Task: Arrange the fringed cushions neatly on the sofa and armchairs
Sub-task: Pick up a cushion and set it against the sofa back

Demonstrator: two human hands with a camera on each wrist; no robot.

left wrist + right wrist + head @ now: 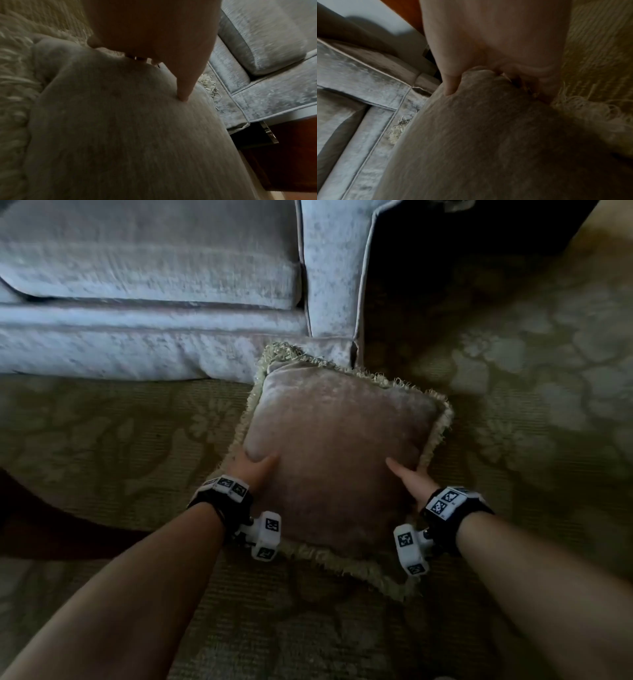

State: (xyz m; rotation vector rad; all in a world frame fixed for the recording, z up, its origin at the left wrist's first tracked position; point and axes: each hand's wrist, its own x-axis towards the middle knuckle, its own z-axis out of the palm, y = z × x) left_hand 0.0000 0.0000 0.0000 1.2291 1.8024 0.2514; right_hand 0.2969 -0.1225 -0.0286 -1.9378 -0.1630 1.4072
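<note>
A beige velvet cushion (335,446) with a pale green fringe sits low over the carpet, its far corner against the front of the sofa (154,268). My left hand (251,463) grips its left edge, thumb (185,88) pressed into the top and fingers hidden underneath. My right hand (411,477) grips the right edge the same way, thumb (452,86) dug into the velvet (488,148). Whether the cushion (120,135) rests on the floor or is lifted, I cannot tell.
The pale blue-grey sofa's seat and its arm (335,268) fill the upper left. A patterned olive carpet (513,371) covers the floor around. Dark wooden furniture (291,155) stands beside the sofa arm, and a dark curved shape (51,525) lies at the left edge.
</note>
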